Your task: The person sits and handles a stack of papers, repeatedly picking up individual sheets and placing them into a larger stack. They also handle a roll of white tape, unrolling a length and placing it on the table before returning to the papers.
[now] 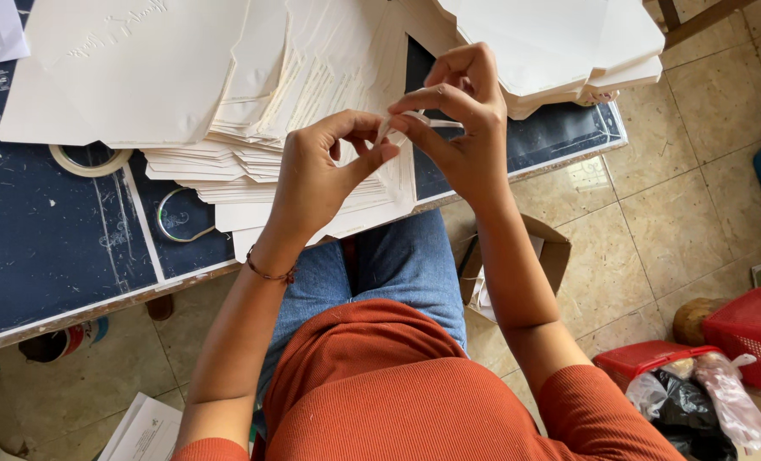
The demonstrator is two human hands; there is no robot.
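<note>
My left hand (325, 166) and my right hand (457, 128) meet above the table's front edge. Between the fingertips of both they pinch a small white strip (386, 126), perhaps tape or paper; what it is I cannot tell. Right under the hands lies a fanned stack of cream paper sheets (312, 94), which overhangs the table edge. A second stack of white sheets (560, 47) lies to the right, behind my right hand. My left wrist carries a thin bracelet.
The dark blue table (47, 230) bears a tape roll (90, 160) and a wire ring (180, 218) at left. On the tiled floor stand a cardboard box (538, 256), red baskets (752, 333) and a plastic bag (696, 397) at right.
</note>
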